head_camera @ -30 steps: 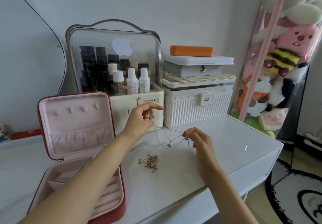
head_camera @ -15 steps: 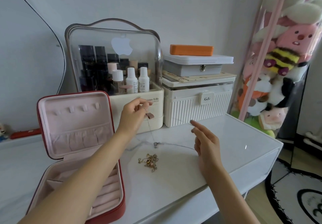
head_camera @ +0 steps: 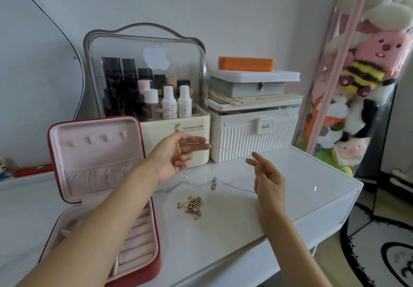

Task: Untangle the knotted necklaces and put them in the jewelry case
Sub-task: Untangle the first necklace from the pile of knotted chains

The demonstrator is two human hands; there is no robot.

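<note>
Ahead, cosmetics box (head_camera: 156, 128); slack left hand (head_camera: 172, 154) (thin chain (head_camera: 194, 141) across it), slack right hand (head_camera: 268, 181).

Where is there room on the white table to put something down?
The bare right end of the table, between the ribbed white box and the corner. Also the front strip, below the gold tangle. The middle is crowded: left hand, right hand, silver necklace. The jewelry case fills the left.
</note>
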